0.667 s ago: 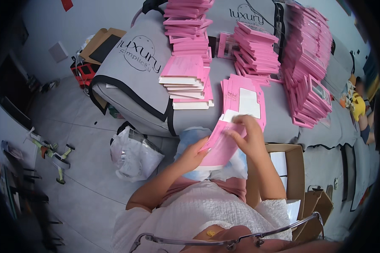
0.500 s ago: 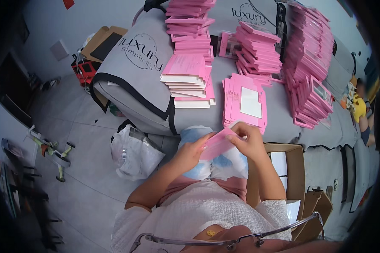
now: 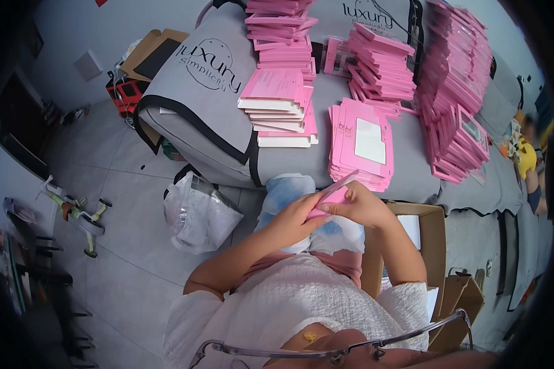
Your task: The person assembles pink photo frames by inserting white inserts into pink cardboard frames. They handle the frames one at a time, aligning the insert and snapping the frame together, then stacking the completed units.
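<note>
The left hand [image 3: 297, 218] and right hand [image 3: 362, 206], forearms angled inward, grip opposite sides of one pink card box [image 3: 335, 198], held tilted above the lap, before the front edge of the grey fabric sofa [image 3: 289, 165]. Beyond it, a stack of flat pink sheets [image 3: 361, 138] lies near that edge; a fabric strip separates it from white-edged pink boxes [image 3: 278, 111]. Smooth tiled floor [image 3: 129, 203] extends left, past a crinkled plastic bag [image 3: 197, 218].

- Head view: left fisheye of a worn pair, upright, facing down and forward.
- Nearest: eyeglasses [image 3: 271, 353], white top [image 3: 277, 295].
- Farther: left hand [image 3: 295, 220], right hand [image 3: 364, 206].
- Beyond: grey sofa [image 3: 406, 150].
</note>
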